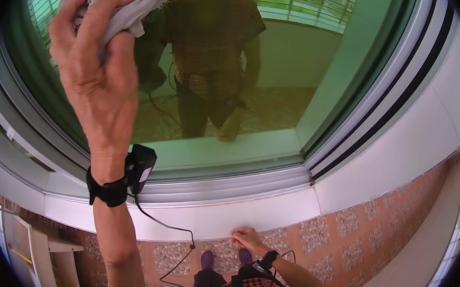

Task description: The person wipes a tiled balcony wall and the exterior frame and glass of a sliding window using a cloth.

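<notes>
My left hand (101, 62), raised high at the upper left, grips a crumpled grey cloth (123, 3). The cloth lies at the green-tinted glass pane (286, 66) of a window, whose reflection shows a person and a railing. Part of the cloth is hidden behind my fingers and cut off by the picture's top edge. Low down, in front of my body, my right hand (250, 240) hangs with its fingers loosely curled and no object visible in it. It appears near the white tiled sill (215, 220), apart from the glass.
Metal window tracks (230, 188) run below the glass. A black strapped device (141, 168) on my left wrist trails a cable (177, 228). Pebble-patterned tiles (314, 235) cover the floor around my purple shoes (207, 260). A pale shelf unit (40, 250) stands at lower left, a low wall (413, 258) at right.
</notes>
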Action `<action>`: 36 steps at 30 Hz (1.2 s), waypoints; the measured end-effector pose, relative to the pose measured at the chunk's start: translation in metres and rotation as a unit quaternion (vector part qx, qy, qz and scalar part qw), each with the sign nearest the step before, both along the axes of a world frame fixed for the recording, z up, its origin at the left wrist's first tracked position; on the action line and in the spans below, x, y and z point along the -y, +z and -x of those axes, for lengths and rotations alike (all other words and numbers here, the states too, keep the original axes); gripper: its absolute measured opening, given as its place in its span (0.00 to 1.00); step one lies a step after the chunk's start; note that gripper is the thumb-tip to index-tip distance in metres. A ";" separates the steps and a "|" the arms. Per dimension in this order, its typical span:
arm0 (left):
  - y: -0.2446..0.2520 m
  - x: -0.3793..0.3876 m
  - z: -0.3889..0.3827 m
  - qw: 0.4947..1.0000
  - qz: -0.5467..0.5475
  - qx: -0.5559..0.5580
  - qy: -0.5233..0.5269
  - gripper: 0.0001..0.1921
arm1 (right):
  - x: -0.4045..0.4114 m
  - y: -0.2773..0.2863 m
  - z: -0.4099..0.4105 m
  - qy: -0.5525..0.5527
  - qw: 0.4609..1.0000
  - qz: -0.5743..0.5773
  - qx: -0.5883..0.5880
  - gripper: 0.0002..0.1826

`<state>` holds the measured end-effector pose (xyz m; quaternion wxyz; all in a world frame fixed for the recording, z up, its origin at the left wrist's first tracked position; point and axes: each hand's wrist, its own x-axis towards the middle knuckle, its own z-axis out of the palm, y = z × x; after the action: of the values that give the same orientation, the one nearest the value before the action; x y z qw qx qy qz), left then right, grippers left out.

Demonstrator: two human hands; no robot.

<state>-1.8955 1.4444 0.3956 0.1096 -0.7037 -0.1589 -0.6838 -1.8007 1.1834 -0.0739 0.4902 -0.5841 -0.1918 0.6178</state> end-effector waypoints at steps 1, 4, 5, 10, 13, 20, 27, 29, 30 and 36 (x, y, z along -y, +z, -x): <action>-0.002 0.001 -0.008 0.998 -0.041 -0.011 0.041 0.19 | 0.000 -0.001 0.001 0.004 1.000 -0.003 0.005 0.11; -0.034 0.004 -0.037 0.999 -0.004 -0.035 -0.031 0.22 | 0.001 -0.004 0.000 -0.009 1.000 0.003 -0.007 0.11; -0.054 0.007 -0.051 0.998 -0.005 -0.057 -0.026 0.21 | -0.001 -0.006 -0.007 -0.012 1.000 0.006 -0.007 0.11; -0.200 0.040 -0.068 0.974 0.049 -0.223 -0.008 0.17 | 0.002 -0.011 -0.008 -0.008 1.000 -0.010 0.023 0.11; -0.325 0.043 -0.045 0.922 0.107 -0.372 -0.026 0.13 | -0.003 -0.020 0.003 0.007 0.999 -0.035 0.010 0.11; -0.301 0.058 -0.036 0.849 0.335 -0.342 -0.226 0.16 | -0.003 -0.021 -0.007 -0.016 0.999 -0.034 0.025 0.11; -0.089 0.080 -0.005 0.875 0.351 -0.088 -0.321 0.22 | 0.014 -0.016 -0.002 -0.021 0.998 -0.053 0.011 0.10; -0.053 0.069 -0.010 0.953 0.211 -0.092 -0.196 0.21 | 0.015 -0.008 -0.006 -0.015 0.997 -0.048 0.051 0.10; -0.027 0.065 -0.016 0.975 0.163 -0.072 -0.129 0.21 | 0.014 -0.008 -0.007 -0.016 0.997 -0.050 0.049 0.10; 0.027 0.039 -0.078 0.993 -0.078 -0.049 -0.069 0.21 | 0.008 -0.005 -0.005 0.044 0.996 -0.073 0.018 0.10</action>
<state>-1.8174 1.4057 0.4224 0.1245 -0.7351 -0.0505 -0.6645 -1.7962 1.1756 -0.0785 0.5006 -0.5488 -0.2699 0.6127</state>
